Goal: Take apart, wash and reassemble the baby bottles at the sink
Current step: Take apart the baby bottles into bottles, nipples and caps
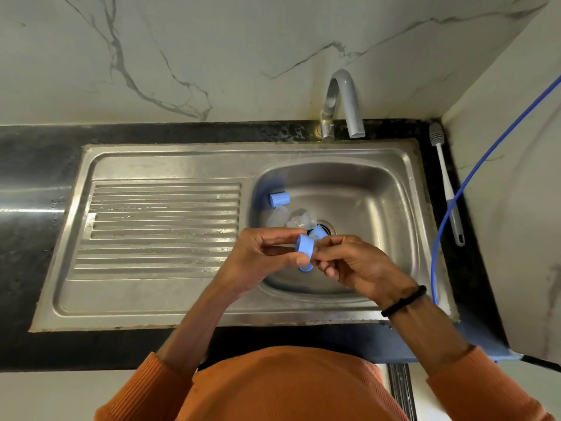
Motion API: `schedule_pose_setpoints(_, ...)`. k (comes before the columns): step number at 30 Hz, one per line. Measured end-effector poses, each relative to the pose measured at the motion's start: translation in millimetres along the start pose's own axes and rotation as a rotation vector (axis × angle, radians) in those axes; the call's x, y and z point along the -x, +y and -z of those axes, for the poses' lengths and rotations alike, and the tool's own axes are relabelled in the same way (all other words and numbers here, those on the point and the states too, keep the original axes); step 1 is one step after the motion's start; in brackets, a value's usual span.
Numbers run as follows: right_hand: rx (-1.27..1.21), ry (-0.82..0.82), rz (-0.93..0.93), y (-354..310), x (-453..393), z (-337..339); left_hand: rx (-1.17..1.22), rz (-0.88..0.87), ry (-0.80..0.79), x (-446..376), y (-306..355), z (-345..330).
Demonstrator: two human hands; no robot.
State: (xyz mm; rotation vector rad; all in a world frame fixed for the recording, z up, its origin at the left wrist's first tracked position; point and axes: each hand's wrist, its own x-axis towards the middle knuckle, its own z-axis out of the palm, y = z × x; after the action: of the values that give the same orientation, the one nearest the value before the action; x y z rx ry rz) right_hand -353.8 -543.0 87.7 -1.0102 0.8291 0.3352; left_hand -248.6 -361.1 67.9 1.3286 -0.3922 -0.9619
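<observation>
Over the steel sink basin [379, 189] my left hand [261, 256] grips a blue screw ring [306, 250] between thumb and fingers. My right hand [355, 265] pinches the clear teat at the ring's right side; the teat is mostly hidden by my fingers. In the basin lie a blue cap [279, 198] at the far left, clear bottle parts [291, 218] beside the drain, and another blue piece [318, 231] just behind my hands.
A grey tap [344, 101] arches over the basin's far edge. A ribbed drainboard [161, 226] spreads to the left. A white bottle brush [446, 183] lies on the black counter to the right, with a blue hose [473, 174] beside it.
</observation>
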Motion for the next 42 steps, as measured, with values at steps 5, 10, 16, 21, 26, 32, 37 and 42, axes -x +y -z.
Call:
schedule_pose_setpoints(5,0.121,-0.024,-0.096,3.0,-3.3,-15.8,-0.176,0.0,-0.095,-2.2,8.4,0.7)
schedule_pose_setpoints(10,0.101,-0.004,0.012,24.0,1.7,-30.9,-0.164,0.005,-0.134,4.0,5.0,6.2)
schedule_pose_setpoints(16,0.042,0.137,0.005,41.8,-1.9,-37.4,-0.081,0.124,-0.2,4.9,-7.7,20.1)
schedule_pose_setpoints(21,-0.098,0.139,0.01,49.5,-8.2,-46.8,-0.077,0.154,-0.23,-1.5,-15.3,39.1)
schedule_pose_setpoints(26,-0.047,0.12,0.012,54.9,-16.8,-56.0,-0.118,0.206,-0.283,-3.2,-19.3,61.0)
schedule_pose_setpoints(32,-0.018,0.049,-0.03,67.7,-25.2,-48.3,-0.103,0.269,-0.285,4.8,-25.7,74.4)
schedule_pose_setpoints(37,-0.068,0.052,-0.012,79.9,-29.3,-44.1,-0.121,0.262,-0.176,11.5,-41.5,66.0)
schedule_pose_setpoints(42,0.031,0.165,0.002,86.2,-32.9,-39.0,-0.223,0.244,-0.123,14.1,-58.1,55.2)
